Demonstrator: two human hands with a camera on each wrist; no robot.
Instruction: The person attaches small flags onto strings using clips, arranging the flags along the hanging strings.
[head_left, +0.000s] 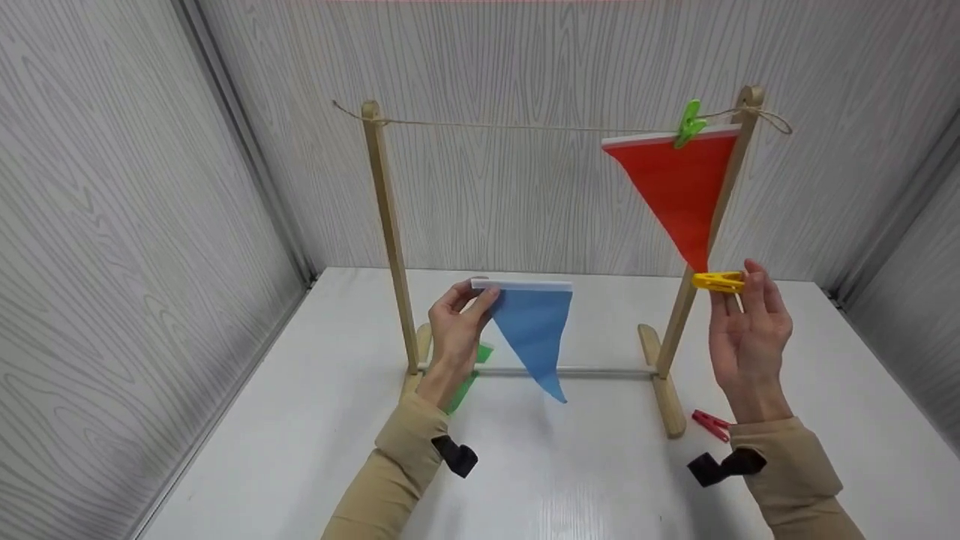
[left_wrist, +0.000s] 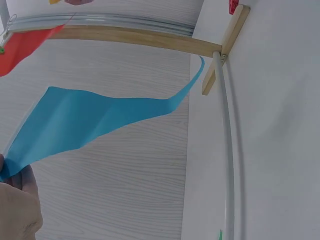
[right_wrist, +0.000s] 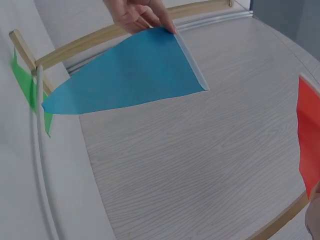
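Blue flag (head_left: 532, 322) is in my left hand (head_left: 456, 330), in front of the wooden frame (head_left: 386, 225) and lower than its string (head_left: 510, 125). I've got just one top corner pinched, thumb over the white edge (head_left: 536, 286), probably so most of that edge sits free and the rest can hang. Right hand (head_left: 750, 330) is up near the frame's right post (head_left: 677, 326), fingers pinching a yellow clip (head_left: 718, 283) by one end, I guess so the other end pokes out usable. Can't tell if I'm squeezing its mouth apart. Red flag (head_left: 679, 180) hangs by the frame's right post, held to the string by a green clip (head_left: 688, 124). Green flag (head_left: 463, 391) lies by the frame's left foot (head_left: 425, 343), red clip (head_left: 711, 424) beside its right foot (head_left: 669, 409), likely parked within reach.
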